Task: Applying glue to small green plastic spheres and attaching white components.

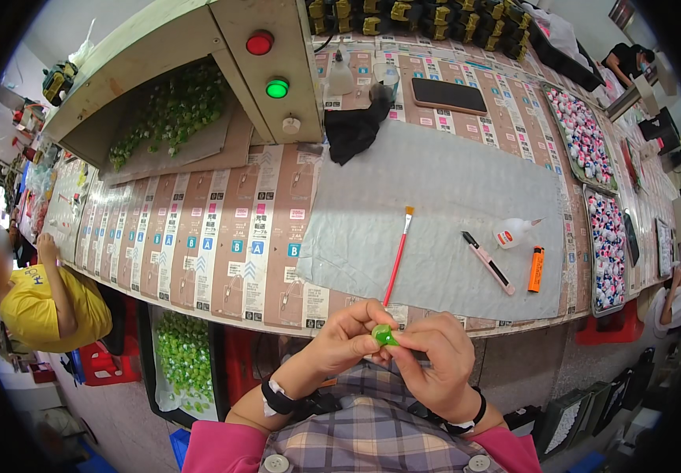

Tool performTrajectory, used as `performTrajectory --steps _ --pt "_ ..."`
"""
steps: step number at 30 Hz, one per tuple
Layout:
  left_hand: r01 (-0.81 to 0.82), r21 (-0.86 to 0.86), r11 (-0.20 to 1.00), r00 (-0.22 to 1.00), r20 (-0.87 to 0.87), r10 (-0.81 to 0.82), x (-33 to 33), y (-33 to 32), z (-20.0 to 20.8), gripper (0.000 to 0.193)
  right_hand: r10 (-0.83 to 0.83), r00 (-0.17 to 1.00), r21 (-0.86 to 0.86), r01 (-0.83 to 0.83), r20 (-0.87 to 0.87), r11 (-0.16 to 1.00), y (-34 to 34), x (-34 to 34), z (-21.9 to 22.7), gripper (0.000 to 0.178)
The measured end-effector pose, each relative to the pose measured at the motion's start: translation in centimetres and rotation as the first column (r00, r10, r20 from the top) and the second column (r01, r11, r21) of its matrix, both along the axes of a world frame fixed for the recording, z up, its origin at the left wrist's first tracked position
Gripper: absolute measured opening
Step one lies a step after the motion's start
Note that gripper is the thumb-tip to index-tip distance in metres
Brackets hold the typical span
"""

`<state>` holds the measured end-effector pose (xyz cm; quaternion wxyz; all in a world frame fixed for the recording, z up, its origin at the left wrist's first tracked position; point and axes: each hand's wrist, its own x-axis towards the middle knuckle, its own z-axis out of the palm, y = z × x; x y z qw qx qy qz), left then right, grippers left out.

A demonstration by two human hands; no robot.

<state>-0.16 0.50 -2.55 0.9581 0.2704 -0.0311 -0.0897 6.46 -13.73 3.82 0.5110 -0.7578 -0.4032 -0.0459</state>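
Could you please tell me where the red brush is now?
In the head view, the brush lies on the grey sheet near the middle, left of the pen, just beyond the left hand.

The green piece [385,335] is small, rounded and glossy, with a bright spot of light upon it. It is held raised near the front edge of the surface [273,306], in the grip of both the left hand [347,340] and the right hand [441,356], which partly cover its sides.
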Motion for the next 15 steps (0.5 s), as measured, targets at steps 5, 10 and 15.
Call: performTrajectory --steps 5,10,15 --pt "0.001 -0.004 1.0 1.0 -0.002 -0.001 -0.04 -0.04 -0.1 0.034 -0.003 1.0 0.003 0.003 0.006 1.0 -0.01 -0.01 -0.06 0.021" --pt "-0.001 -0.006 1.0 1.0 0.003 0.001 -0.01 -0.08 -0.07 0.034 -0.011 1.0 -0.012 0.011 -0.005 1.0 -0.07 -0.13 -0.09 0.021" --pt "-0.002 -0.008 1.0 1.0 0.003 0.002 -0.05 -0.11 -0.11 0.034 -0.014 1.0 -0.014 0.014 -0.002 1.0 -0.06 -0.14 -0.03 0.021"
